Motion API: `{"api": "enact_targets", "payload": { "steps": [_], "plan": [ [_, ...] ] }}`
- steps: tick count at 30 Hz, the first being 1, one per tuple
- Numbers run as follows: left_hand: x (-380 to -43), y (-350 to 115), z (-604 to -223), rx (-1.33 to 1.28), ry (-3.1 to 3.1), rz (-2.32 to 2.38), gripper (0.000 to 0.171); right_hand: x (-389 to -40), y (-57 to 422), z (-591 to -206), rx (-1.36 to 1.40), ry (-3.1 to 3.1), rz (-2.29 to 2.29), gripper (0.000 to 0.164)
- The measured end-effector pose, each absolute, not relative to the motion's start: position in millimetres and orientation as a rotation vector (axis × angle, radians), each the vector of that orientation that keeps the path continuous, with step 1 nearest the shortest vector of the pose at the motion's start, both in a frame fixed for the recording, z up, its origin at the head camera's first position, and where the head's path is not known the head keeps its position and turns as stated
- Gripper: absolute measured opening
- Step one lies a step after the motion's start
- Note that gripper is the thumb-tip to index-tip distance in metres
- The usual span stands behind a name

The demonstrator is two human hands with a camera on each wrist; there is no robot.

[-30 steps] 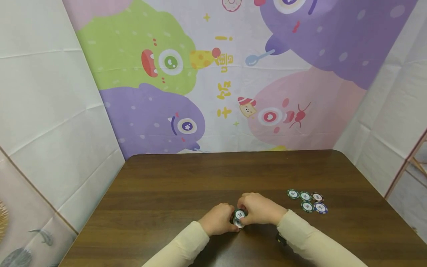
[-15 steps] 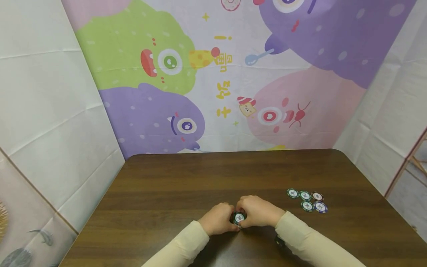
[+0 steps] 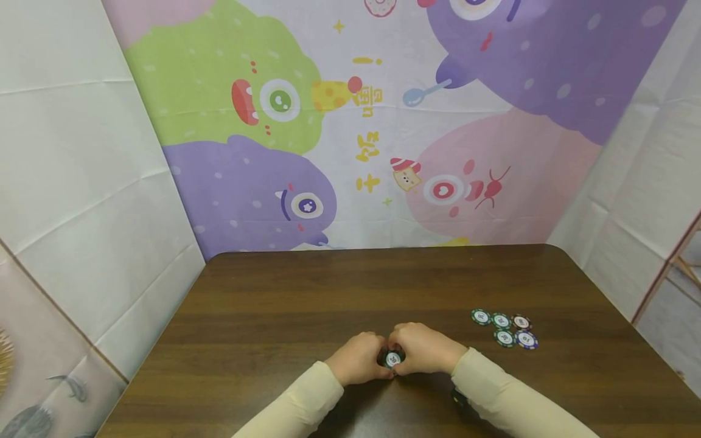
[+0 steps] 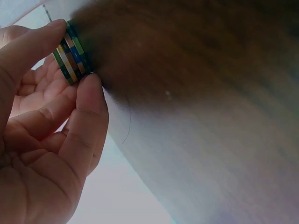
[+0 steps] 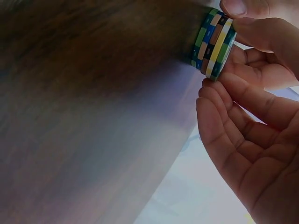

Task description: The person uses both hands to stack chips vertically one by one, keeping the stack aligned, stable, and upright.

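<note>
1. My left hand (image 3: 358,360) and right hand (image 3: 429,348) both pinch the stack (image 3: 393,360), thumbs and fingers curled on its rim; gripping from both sides probably squares the edges;
2. The stack stands on the table (image 3: 306,292) between my hands, green face up; central, perhaps for equal reach;
3. Five loose chips (image 3: 504,338) lie flat, clustered, well to my right; spread, perhaps, so each face shows.
</note>
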State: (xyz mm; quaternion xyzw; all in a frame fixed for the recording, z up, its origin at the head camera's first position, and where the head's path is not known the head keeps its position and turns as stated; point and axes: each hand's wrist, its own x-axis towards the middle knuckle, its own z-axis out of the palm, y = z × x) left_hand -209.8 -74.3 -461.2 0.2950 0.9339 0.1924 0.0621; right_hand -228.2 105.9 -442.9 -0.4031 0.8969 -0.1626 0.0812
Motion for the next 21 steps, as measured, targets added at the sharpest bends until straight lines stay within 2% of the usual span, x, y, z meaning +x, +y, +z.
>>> {"api": "enact_targets", "payload": {
  "steps": [21],
  "plan": [
    [-209.2,-73.5,-459.7,0.871,2.826,0.580,0.025,-230.9,114.1,-445.6,-1.155,2.686,-0.583,0.027]
  ]
}}
